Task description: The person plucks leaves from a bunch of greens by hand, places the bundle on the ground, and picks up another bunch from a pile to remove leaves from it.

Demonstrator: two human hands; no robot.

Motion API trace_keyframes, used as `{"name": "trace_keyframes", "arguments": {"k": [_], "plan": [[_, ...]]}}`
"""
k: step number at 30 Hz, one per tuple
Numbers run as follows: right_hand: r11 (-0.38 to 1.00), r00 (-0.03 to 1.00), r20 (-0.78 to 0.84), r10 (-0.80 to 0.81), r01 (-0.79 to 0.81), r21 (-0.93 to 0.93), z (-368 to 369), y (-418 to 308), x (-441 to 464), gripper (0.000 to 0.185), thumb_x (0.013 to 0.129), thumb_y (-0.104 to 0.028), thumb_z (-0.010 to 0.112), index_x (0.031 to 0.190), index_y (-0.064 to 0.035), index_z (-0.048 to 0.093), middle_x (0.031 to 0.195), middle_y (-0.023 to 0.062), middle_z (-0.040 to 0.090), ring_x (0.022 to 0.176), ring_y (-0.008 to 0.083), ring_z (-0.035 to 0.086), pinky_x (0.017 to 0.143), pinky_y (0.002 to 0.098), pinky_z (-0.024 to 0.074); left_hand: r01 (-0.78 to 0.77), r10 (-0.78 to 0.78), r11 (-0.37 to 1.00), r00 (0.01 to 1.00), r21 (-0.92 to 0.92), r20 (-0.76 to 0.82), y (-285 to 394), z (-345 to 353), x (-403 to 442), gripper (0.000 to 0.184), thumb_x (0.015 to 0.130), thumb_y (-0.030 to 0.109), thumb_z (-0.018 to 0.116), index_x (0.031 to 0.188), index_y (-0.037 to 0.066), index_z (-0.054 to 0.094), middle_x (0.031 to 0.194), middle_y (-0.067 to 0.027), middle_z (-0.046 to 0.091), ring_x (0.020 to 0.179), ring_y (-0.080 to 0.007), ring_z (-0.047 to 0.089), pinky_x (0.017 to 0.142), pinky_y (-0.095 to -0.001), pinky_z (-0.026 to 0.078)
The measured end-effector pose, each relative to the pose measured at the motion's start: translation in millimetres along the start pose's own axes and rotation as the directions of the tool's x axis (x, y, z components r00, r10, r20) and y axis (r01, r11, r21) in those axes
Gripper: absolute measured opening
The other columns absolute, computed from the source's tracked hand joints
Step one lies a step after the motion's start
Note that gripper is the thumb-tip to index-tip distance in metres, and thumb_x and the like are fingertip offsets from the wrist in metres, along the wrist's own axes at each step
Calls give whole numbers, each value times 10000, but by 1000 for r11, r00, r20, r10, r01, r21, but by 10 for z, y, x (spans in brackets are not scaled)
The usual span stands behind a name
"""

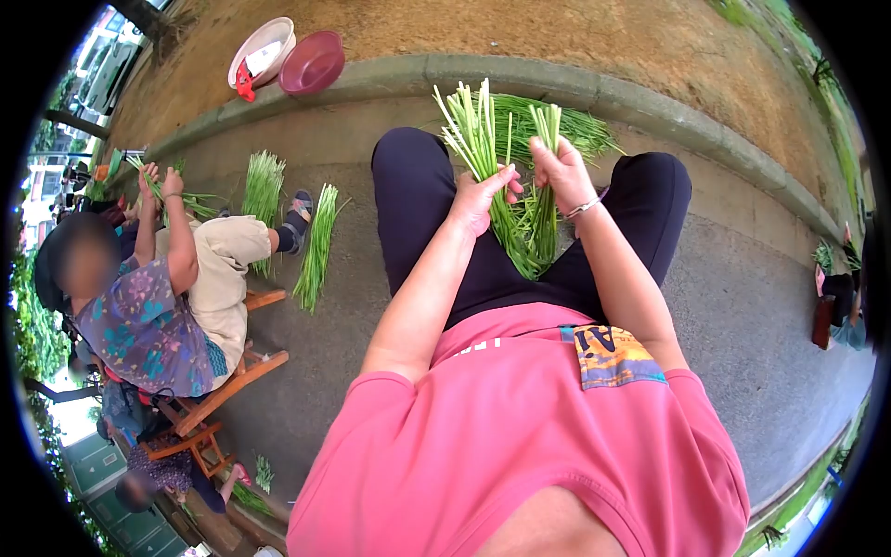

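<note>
My left hand (484,196) is closed round a bunch of garlic scapes (475,130), long green stalks with pale ends pointing up and away from me. Closed on a smaller bunch of garlic scapes (546,126), my right hand (563,174) is just to the right, with a bracelet on its wrist. The lower green lengths of both bunches hang together between my knees and meet near my lap. Beyond my hands, a pile of garlic scapes (580,130) lies on the ground by the curb. Some stalks overlap, so I cannot tell exactly where each bunch ends.
At left, a seated person (153,316) on a wooden chair (237,381) holds similar stalks. Two bundles, one (264,190) by that person's foot and another (320,246) nearer me, lie on the pavement. A white basin (243,56) and a maroon basin (313,63) stand past the curb (390,76).
</note>
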State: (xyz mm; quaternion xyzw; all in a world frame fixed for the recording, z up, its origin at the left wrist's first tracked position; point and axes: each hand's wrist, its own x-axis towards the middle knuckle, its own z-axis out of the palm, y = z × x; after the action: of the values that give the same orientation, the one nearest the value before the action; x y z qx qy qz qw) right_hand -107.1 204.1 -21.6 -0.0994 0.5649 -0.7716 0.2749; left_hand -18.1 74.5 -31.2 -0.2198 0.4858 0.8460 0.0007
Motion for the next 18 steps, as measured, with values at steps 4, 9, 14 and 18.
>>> {"name": "trace_keyframes", "arguments": {"k": [4, 9, 14, 18], "plan": [[999, 998, 49, 45, -44, -5, 194, -3, -29, 154, 788, -174, 663, 829, -60, 567, 608, -27, 546, 451, 41, 424, 404, 177, 318, -54, 55, 998, 996, -11, 70, 35, 29, -39, 176, 791, 185, 633, 838, 25, 577, 696, -68, 582, 609, -146, 550, 515, -250, 429], [987, 992, 73, 100, -108, 120, 165, -26, -32, 129, 788, -150, 660, 807, -60, 568, 561, -12, 521, 430, 63, 422, 401, 194, 327, -81, 82, 997, 989, -14, 121, 37, 52, -48, 180, 802, 194, 619, 849, 24, 581, 719, -71, 593, 615, -148, 553, 520, -249, 429], [974, 989, 49, 137, -144, 175, 94, 36, 3, 138, 802, -155, 645, 807, -37, 573, 523, -12, 473, 424, 76, 420, 395, 238, 363, -25, 27, 1000, 994, -19, 107, 16, 37, -49, 173, 810, 184, 608, 847, 17, 588, 738, -71, 598, 619, -147, 559, 529, -246, 438], [959, 974, 129, 187, -210, 192, 175, -51, -77, 175, 816, -178, 630, 830, -9, 584, 530, 10, 468, 426, 92, 439, 395, 261, 399, -40, 44, 999, 993, -37, 114, 19, 58, -38, 175, 811, 184, 608, 847, 15, 589, 737, -73, 599, 621, -146, 561, 535, -251, 444]]}}
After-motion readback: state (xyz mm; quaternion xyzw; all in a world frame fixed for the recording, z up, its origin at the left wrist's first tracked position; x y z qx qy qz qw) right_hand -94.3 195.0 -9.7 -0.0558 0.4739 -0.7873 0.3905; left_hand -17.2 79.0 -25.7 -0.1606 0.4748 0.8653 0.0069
